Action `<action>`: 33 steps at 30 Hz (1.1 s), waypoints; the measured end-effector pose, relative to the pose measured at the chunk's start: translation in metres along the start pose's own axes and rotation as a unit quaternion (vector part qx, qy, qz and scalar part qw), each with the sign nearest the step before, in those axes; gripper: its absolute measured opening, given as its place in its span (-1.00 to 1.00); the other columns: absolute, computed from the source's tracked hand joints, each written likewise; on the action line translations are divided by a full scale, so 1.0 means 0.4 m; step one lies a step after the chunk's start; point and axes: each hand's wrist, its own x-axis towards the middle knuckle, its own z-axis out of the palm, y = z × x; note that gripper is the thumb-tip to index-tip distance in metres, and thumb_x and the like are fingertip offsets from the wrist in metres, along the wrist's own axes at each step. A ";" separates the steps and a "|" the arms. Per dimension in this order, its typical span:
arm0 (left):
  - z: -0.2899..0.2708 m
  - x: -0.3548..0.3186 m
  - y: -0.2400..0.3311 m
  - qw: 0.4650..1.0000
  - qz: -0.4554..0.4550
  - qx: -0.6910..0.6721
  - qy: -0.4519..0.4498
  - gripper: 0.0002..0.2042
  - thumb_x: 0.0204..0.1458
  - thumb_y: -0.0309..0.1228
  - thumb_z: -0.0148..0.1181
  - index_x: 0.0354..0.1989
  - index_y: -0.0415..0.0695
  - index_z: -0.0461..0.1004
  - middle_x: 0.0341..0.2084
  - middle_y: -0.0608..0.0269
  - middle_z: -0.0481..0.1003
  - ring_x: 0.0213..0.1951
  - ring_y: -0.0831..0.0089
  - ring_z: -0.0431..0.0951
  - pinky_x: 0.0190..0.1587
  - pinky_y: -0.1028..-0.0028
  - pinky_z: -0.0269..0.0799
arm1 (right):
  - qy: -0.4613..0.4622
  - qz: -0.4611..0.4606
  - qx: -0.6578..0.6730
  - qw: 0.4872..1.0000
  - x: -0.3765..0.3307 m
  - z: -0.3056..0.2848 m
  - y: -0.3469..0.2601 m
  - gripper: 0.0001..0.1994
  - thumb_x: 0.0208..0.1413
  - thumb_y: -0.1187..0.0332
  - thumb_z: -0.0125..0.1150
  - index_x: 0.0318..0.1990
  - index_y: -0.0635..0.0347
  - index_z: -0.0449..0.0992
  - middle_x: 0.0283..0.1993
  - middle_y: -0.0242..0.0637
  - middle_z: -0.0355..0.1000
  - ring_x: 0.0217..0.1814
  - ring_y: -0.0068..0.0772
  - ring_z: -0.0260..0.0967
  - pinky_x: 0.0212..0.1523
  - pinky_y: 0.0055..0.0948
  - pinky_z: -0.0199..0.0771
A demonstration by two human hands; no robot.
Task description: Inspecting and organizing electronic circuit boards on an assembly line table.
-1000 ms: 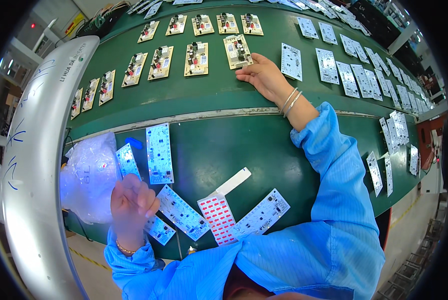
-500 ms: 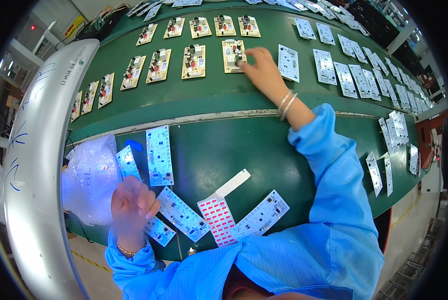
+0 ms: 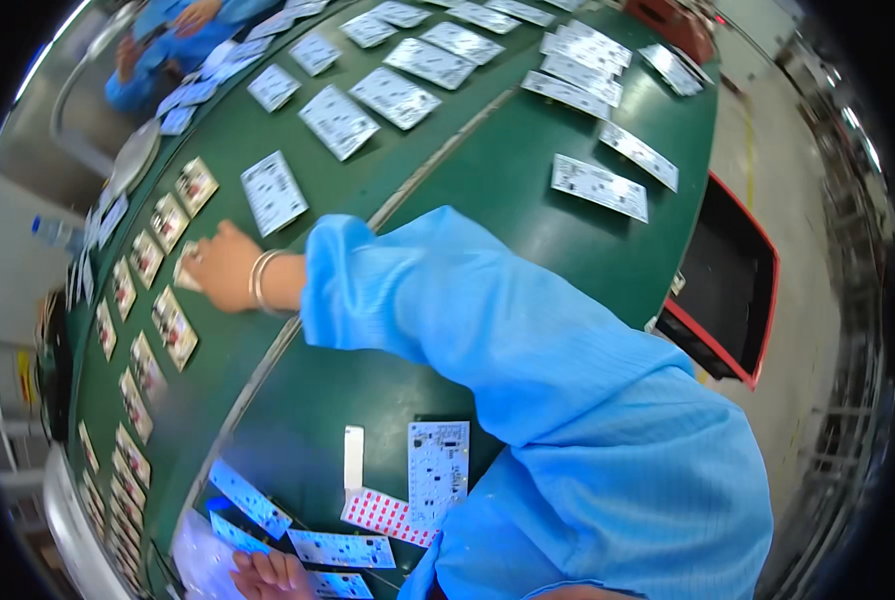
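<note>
At left centre my right hand [image 3: 226, 268] reaches over the green conveyor, its fingers closed at the edge of a tan circuit board [image 3: 185, 268] with components on it. The hand partly hides that board. Down at the lower edge, my left hand [image 3: 273, 575] is partly cut off with its fingers curled; whatever they might hold is hidden. Near it lie several white circuit boards [image 3: 340, 548] lit blue. A sheet of red arrow stickers [image 3: 393, 515] with a pale strip [image 3: 354, 457] lies beside another white circuit board [image 3: 439, 470].
More tan boards [image 3: 174, 330] stand in rows along the conveyor. White boards [image 3: 338, 122] lie farther along it and on the near table [image 3: 600, 187]. A clear plastic bag [image 3: 208, 560] sits lower left, a red-rimmed black crate [image 3: 743, 270] at right. A co-worker's blue sleeve [image 3: 233, 12] shows far left.
The view has swung to the right, so the boards appear turned. My right hand stays at a tan board on the conveyor. My left hand now shows only at the lower edge.
</note>
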 end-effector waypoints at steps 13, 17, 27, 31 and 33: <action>0.006 0.025 -0.024 1.000 -0.015 -0.004 -0.003 -0.71 0.01 -0.24 -0.17 -0.32 -0.24 0.31 -0.67 0.23 0.22 -0.63 0.47 0.09 -0.54 0.49 0.05 | -0.055 -0.015 -0.039 0.998 -0.040 -0.046 0.055 -0.65 -0.21 0.22 0.00 -0.22 0.17 0.37 -0.30 -0.26 0.32 -0.15 -0.25 0.20 0.08 -0.03 -0.18; 0.003 0.016 -0.021 1.000 -0.013 0.000 -0.012 -0.71 0.01 -0.24 -0.17 -0.32 -0.25 0.32 -0.66 0.24 0.21 -0.61 0.47 0.10 -0.53 0.48 0.06 | 0.093 -0.022 -0.109 0.989 -0.047 -0.049 0.040 -0.65 -0.28 0.26 0.01 -0.25 0.18 0.39 -0.28 -0.26 0.29 -0.17 -0.29 0.16 -0.14 -0.26 0.02; 0.005 0.020 -0.024 1.000 -0.007 -0.004 -0.019 -0.70 0.01 -0.25 -0.17 -0.30 -0.27 0.32 -0.64 0.21 0.23 -0.61 0.47 0.11 -0.52 0.48 0.07 | -0.056 0.046 -0.003 0.997 -0.028 -0.091 0.063 -0.72 -0.27 0.42 0.02 -0.32 0.35 0.32 -0.57 -0.19 0.38 -0.46 -0.23 0.37 -0.50 -0.38 0.29; 0.007 0.022 -0.029 1.000 0.000 0.003 -0.006 -0.71 0.01 -0.25 -0.17 -0.30 -0.27 0.31 -0.64 0.21 0.23 -0.62 0.47 0.10 -0.52 0.48 0.07 | 0.013 0.037 -0.022 0.999 -0.026 -0.056 0.077 -0.60 -0.21 0.40 -0.02 -0.12 0.36 0.26 -0.48 -0.14 0.39 -0.36 -0.23 0.36 -0.34 -0.40 0.24; 0.007 0.024 -0.032 1.000 -0.002 0.007 -0.003 -0.71 0.01 -0.26 -0.16 -0.31 -0.27 0.31 -0.65 0.21 0.23 -0.62 0.47 0.10 -0.52 0.49 0.07 | -0.010 0.028 -0.047 0.998 -0.033 -0.049 0.094 -0.52 -0.15 0.37 -0.07 0.01 0.33 0.16 -0.36 -0.14 0.39 -0.24 -0.24 0.32 -0.23 -0.42 0.14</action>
